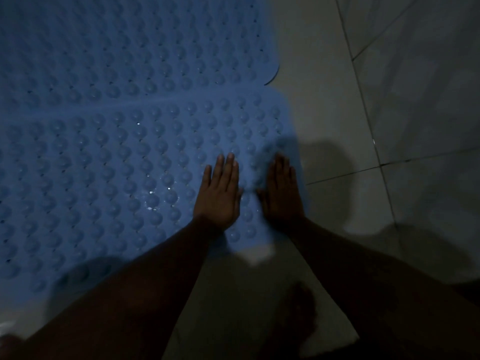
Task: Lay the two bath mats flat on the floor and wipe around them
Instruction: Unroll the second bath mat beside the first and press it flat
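Two blue rubber bath mats with rows of round bumps lie side by side on the tiled floor. The far mat (135, 42) fills the upper left, and the near mat (98, 172) meets it along a seam. My left hand (219, 193) rests palm down on the near mat close to its right corner, fingers straight and together. My right hand (281, 190) lies flat beside it at the mat's right edge, partly in shadow. Neither hand holds anything. A few wet glints show on the near mat.
Pale grey floor tiles (389, 126) with dark grout lines stretch to the right of the mats. My bare foot (301, 315) stands on the tiles below my arms. The light is dim, with heavy shadows over the lower frame.
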